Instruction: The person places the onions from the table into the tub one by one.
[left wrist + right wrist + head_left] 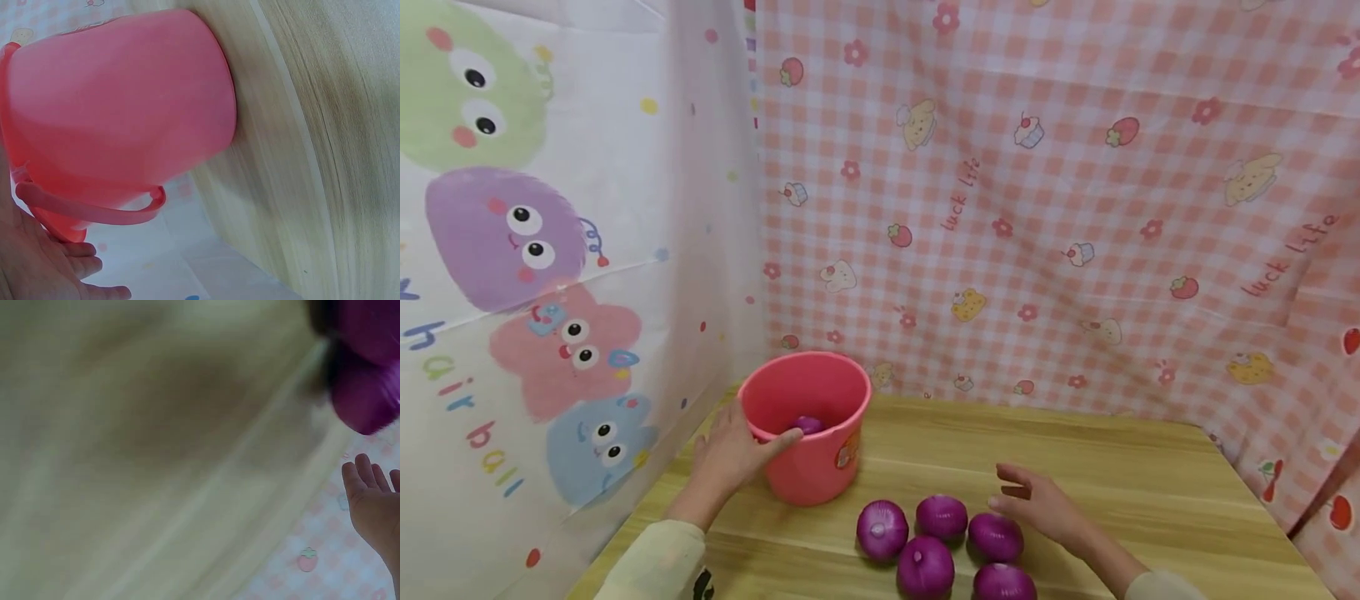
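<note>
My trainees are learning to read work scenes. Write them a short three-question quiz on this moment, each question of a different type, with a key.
1. Counting: how many purple onions lie on the table in the head view?

2. Multiple choice: the left hand rests on
a) an onion on the table
b) the pink bucket
c) the printed wall cloth

3. True or false: the right hand is gripping an onion.

Key: 1. Five. 2. b, at the rim. 3. False; it holds nothing.

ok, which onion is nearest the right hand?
Head view: the upper onion of the two at the cluster's right edge, beside the right hand. The lower onion and the other visible onions sit farther off.
</note>
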{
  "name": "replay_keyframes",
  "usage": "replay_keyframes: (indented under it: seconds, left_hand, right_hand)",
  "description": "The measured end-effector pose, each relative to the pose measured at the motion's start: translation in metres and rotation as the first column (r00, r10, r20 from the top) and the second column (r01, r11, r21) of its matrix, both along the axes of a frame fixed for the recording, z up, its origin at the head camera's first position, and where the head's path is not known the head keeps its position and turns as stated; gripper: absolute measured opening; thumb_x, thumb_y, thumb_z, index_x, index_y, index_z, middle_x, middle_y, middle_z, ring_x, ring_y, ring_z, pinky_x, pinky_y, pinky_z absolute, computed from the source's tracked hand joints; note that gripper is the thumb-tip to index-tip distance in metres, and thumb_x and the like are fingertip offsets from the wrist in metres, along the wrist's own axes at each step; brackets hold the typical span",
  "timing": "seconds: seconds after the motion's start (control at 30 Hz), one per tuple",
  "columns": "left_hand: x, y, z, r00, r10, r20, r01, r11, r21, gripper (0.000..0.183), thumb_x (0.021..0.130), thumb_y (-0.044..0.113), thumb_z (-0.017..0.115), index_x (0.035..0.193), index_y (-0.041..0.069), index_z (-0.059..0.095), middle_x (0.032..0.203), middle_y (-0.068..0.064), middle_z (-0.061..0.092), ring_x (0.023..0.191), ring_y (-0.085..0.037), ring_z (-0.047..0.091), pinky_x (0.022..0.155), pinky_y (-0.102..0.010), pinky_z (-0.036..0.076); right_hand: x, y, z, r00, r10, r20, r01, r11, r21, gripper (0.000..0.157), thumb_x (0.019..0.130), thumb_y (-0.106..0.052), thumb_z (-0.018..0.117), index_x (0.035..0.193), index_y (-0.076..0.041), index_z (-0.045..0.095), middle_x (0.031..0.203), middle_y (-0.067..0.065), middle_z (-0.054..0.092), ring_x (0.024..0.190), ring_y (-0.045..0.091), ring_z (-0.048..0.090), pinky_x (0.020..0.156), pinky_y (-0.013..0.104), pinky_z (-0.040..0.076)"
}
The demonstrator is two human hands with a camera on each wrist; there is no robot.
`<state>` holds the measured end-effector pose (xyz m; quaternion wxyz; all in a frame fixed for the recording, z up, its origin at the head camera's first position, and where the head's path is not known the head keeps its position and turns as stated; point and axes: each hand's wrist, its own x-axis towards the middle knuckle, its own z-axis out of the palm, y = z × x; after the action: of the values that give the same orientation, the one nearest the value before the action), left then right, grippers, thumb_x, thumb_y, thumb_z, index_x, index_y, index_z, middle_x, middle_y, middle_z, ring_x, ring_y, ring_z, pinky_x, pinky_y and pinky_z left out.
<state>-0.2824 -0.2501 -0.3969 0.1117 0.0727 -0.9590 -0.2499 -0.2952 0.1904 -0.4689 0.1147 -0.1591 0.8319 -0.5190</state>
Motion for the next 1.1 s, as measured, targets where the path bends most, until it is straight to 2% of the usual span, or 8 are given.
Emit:
replay_keyframes:
  seconds: [0.17,0.3,0.4,0.5,0.6,0.7,0.83,1.1]
  left_hand:
    - [-0.001,0.0,0.0,1.0,0.003,0.003,-0.003,1.0,-0.005,0.125,0.057,0.086,0.046,0.144,0.006,0.007,0.137,-0.02,0.027,0.123,-0.04,0.026,0.093,-0.071,0.011]
    - [-0.002,-0.001,-0.001,1.0,0.0,0.003,0.0,1.0,-0.007,0.126,0.055,0.087,0.044,0.144,0.005,0.007,0.137,-0.02,0.027,0.123,-0.04,0.026,0.093,-0.071,0.012]
    - [-0.001,-0.002,-0.001,1.0,-0.005,-0.002,0.005,1.0,-0.006,0.125,0.056,0.087,0.045,0.144,0.005,0.007,0.137,-0.02,0.027,0.123,-0.04,0.026,0.093,-0.071,0.012]
    - [-0.001,-0.002,-0.001,1.0,-0.007,-0.006,0.007,1.0,-0.006,0.123,0.058,0.085,0.047,0.143,0.005,0.007,0.137,-0.02,0.027,0.123,-0.04,0.026,0.093,-0.072,0.012]
    - [-0.001,-0.001,-0.001,1.0,-0.009,-0.004,0.009,1.0,-0.002,0.122,0.06,0.083,0.049,0.143,0.005,0.007,0.137,-0.02,0.027,0.123,-0.04,0.026,0.093,-0.072,0.012]
    - [-0.001,0.001,-0.001,1.0,-0.011,-0.005,0.011,1.0,0.002,0.121,0.06,0.082,0.051,0.144,0.006,0.007,0.137,-0.02,0.027,0.123,-0.04,0.026,0.092,-0.072,0.012]
    - [-0.001,0.001,-0.002,1.0,-0.009,-0.011,0.009,1.0,0.007,0.121,0.06,0.082,0.051,0.144,0.007,0.007,0.137,-0.019,0.028,0.123,-0.04,0.026,0.092,-0.072,0.012]
    - [-0.001,0.0,-0.002,1.0,-0.006,-0.008,0.006,1.0,0.017,0.122,0.058,0.083,0.05,0.144,0.007,0.008,0.136,-0.019,0.028,0.123,-0.04,0.026,0.092,-0.072,0.012]
  right_hand:
    - [0.013,0.014,-0.016,0.995,0.104,-0.005,-0.104,0.994,0.036,0.069,0.086,-0.029,0.062,0.135,0.008,0.031,0.132,0.028,0.039,0.117,0.039,0.043,0.092,0.045,0.041]
    - [0.018,0.014,-0.021,0.988,0.148,-0.046,-0.143,0.984,0.106,0.068,0.084,-0.031,0.064,0.133,0.007,0.036,0.127,0.023,0.047,0.113,0.033,0.048,0.093,0.04,0.04]
    - [0.02,0.012,-0.023,0.987,0.156,-0.046,-0.147,0.977,0.154,0.07,0.082,-0.035,0.066,0.133,0.004,0.039,0.123,0.018,0.051,0.108,0.027,0.051,0.087,0.03,0.043]
    - [0.019,0.011,-0.026,0.987,0.161,-0.009,-0.159,0.98,0.122,0.07,0.082,-0.032,0.066,0.133,0.006,0.038,0.119,0.017,0.053,0.102,0.023,0.053,0.08,0.023,0.044]
    - [0.016,0.01,-0.025,0.99,0.139,-0.017,-0.137,0.986,0.095,0.069,0.083,-0.031,0.066,0.131,0.009,0.038,0.115,0.016,0.055,0.099,0.021,0.055,0.078,0.022,0.045]
    - [0.009,0.005,-0.015,0.995,0.082,-0.058,-0.078,0.995,0.068,0.069,0.082,-0.03,0.067,0.13,0.01,0.038,0.112,0.017,0.057,0.097,0.022,0.057,0.076,0.024,0.048]
    - [-0.002,-0.012,0.007,0.996,-0.001,-0.095,0.002,1.0,0.014,0.07,0.079,-0.03,0.07,0.131,0.006,0.04,0.114,0.018,0.056,0.1,0.024,0.057,0.078,0.029,0.05]
    - [-0.02,-0.064,0.049,0.978,-0.123,-0.167,0.135,0.989,0.064,0.075,0.071,-0.045,0.073,0.132,-0.011,0.046,0.112,0.008,0.059,0.099,0.019,0.058,0.078,0.035,0.05]
